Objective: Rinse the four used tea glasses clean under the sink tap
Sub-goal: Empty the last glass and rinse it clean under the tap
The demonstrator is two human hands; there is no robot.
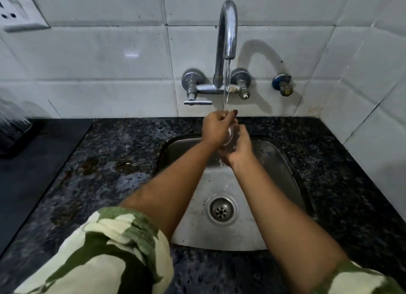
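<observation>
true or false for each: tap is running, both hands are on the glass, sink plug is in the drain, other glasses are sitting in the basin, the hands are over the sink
1. The tap is running. True: a stream falls from its spout onto the hands.
2. Both hands are on the glass. True: the left hand and right hand close around it.
3. A plug sits in the drain. False: the strainer is open and uncovered.
4. Other glasses sit in the sink. False: no other glass shows in the basin.
5. The hands are over the sink. True: they are above its far end.
</observation>
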